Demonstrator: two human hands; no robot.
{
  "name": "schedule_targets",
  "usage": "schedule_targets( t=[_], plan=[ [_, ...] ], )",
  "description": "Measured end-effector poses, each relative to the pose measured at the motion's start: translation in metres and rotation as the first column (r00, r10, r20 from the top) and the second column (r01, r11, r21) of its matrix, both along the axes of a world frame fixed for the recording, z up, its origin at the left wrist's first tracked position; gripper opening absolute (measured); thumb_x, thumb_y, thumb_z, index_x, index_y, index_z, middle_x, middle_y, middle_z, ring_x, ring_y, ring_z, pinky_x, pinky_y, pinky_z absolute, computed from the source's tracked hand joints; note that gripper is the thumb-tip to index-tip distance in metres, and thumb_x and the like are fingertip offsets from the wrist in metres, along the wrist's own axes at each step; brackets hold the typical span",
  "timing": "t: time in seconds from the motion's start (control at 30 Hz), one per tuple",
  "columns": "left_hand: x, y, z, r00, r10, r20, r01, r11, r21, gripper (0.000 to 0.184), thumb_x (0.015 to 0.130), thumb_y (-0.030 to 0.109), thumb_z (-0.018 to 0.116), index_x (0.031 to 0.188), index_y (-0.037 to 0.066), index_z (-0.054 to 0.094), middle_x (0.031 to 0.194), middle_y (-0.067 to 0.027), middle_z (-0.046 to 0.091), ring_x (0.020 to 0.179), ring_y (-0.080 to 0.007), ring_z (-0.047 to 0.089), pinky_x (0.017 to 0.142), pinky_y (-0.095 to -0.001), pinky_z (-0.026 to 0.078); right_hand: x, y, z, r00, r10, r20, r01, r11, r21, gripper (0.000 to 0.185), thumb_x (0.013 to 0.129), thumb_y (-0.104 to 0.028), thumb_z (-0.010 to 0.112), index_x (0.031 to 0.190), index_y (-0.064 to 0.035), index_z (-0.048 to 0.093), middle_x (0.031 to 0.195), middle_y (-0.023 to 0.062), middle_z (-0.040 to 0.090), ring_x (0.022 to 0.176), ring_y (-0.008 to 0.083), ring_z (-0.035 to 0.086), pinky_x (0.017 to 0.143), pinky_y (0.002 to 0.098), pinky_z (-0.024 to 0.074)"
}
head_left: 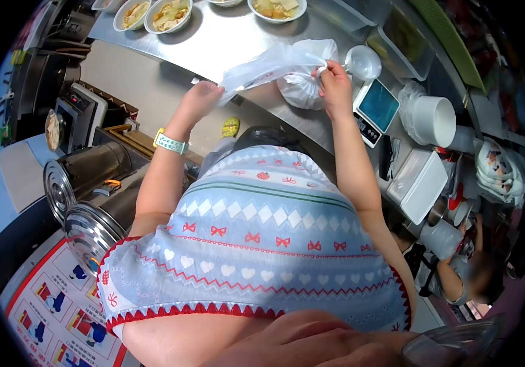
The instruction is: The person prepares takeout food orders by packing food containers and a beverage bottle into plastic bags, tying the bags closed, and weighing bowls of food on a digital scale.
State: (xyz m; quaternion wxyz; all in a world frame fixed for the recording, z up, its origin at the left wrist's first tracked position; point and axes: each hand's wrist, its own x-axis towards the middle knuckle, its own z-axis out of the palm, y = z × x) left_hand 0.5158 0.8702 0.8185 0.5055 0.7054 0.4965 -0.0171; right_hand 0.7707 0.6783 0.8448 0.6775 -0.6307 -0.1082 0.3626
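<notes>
A thin, translucent white plastic bag [256,72] is stretched out between my two hands above the counter's edge. My left hand [202,100], with a watch on its wrist, pinches one end of it. At the other end, the fingers of my right hand [334,85] are closed on the gathered plastic. Just behind and below that hand, a bulging white plastic bag [302,92] rests on the counter; where the two pieces of plastic meet is unclear. A round, clear-looking bowl [363,62] and a kitchen scale [377,107] are close to my right hand.
Several bowls of food, one a white bowl [169,15], stand along the far side of the metal counter [213,37]. White tubs [436,122] and a lidded box [418,183] are at the right. Lidded steel pots [91,229] stand at my left. Another person [458,275] is at lower right.
</notes>
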Motion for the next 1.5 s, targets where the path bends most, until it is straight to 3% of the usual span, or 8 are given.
schedule_targets(
  t=[0.23,0.4,0.63,0.73,0.87,1.1,1.23,1.5],
  plan=[
    [-0.007,0.001,0.020,0.774,0.353,0.525,-0.222,0.928,-0.298,0.033,0.089,0.017,0.063,0.112,0.004,0.045,0.076,0.0003,0.051,0.068,-0.0096,0.051,0.067,-0.0208,0.046,0.009,0.007,-0.007,0.999,0.028,0.046,-0.024,0.996,-0.087,0.010,0.082,-0.013,0.057,0.077,-0.0038,0.059,0.060,-0.0019,0.050,0.050,0.0062,0.044,0.047,0.0208,0.0371],
    [0.000,-0.069,-0.024,0.867,0.442,0.230,-0.205,0.736,-0.645,0.038,0.088,0.022,0.065,0.115,0.002,0.047,0.090,-0.0021,0.053,0.079,-0.0089,0.051,0.072,-0.0224,0.047,-0.002,0.004,-0.002,0.989,0.077,0.125,-0.049,0.977,-0.208,0.013,0.081,-0.014,0.059,0.074,-0.0031,0.059,0.060,-0.0034,0.049,0.054,0.0043,0.043,0.049,0.0213,0.0350],
    [0.045,-0.045,-0.043,0.827,0.280,0.487,-0.257,0.959,-0.115,0.043,0.086,0.021,0.067,0.117,-0.004,0.050,0.106,-0.0050,0.052,0.087,-0.0124,0.052,0.075,-0.0253,0.045,-0.003,0.000,-0.010,0.980,0.058,0.192,-0.058,0.998,-0.003,0.024,0.089,-0.019,0.060,0.072,-0.0037,0.056,0.066,-0.0052,0.050,0.063,0.0044,0.043,0.061,0.0205,0.0361],
    [0.050,-0.030,-0.061,0.949,0.296,0.110,-0.315,0.860,0.400,0.038,0.089,0.024,0.062,0.115,-0.001,0.052,0.108,-0.0054,0.053,0.086,-0.0120,0.053,0.074,-0.0240,0.045,-0.012,0.007,-0.002,0.986,-0.014,0.166,-0.005,0.993,0.116,0.023,0.093,-0.020,0.056,0.075,-0.0048,0.055,0.072,-0.0039,0.052,0.068,0.0050,0.044,0.065,0.0209,0.0365],
    [0.046,-0.030,-0.032,0.543,0.558,0.627,-0.410,0.828,-0.381,0.020,0.097,0.016,0.047,0.107,0.001,0.053,0.088,-0.0004,0.058,0.078,-0.0076,0.052,0.073,-0.0228,0.044,-0.013,0.006,-0.001,0.971,0.019,0.237,-0.051,0.990,0.132,0.021,0.094,-0.018,0.054,0.078,-0.0046,0.055,0.077,-0.0024,0.053,0.073,0.0054,0.044,0.067,0.0216,0.0371],
    [0.065,-0.030,0.075,0.691,-0.200,0.694,0.019,0.966,0.259,0.022,0.100,0.020,0.040,0.104,0.001,0.052,0.092,-0.0052,0.062,0.090,-0.0122,0.057,0.085,-0.0254,0.044,-0.002,0.015,0.010,0.750,0.019,0.662,-0.052,0.998,0.031,0.017,0.092,-0.015,0.051,0.082,-0.0023,0.055,0.079,0.0022,0.054,0.072,0.0105,0.047,0.071,0.0244,0.0389],
    [0.084,-0.008,0.091,0.797,-0.059,0.601,-0.155,0.942,0.298,0.021,0.098,0.020,0.046,0.102,0.000,0.053,0.087,-0.0059,0.062,0.084,-0.0128,0.058,0.077,-0.0269,0.046,0.007,0.016,0.040,0.998,-0.056,-0.029,0.063,0.910,0.410,0.013,0.090,-0.008,0.047,0.085,-0.0011,0.057,0.082,0.0035,0.056,0.072,0.0127,0.050,0.070,0.0257,0.0416],
    [0.054,-0.014,0.092,0.893,0.103,0.438,-0.297,0.866,0.402,0.018,0.092,0.018,0.055,0.091,0.000,0.056,0.096,-0.0197,0.060,0.078,-0.0251,0.059,0.070,-0.0321,0.047,0.000,0.013,0.038,0.962,0.200,0.186,-0.222,0.969,0.107,0.027,0.090,-0.001,0.046,0.110,-0.0009,0.064,0.106,0.0032,0.061,0.073,0.0067,0.052,0.071,0.0189,0.0417]
  ],
)
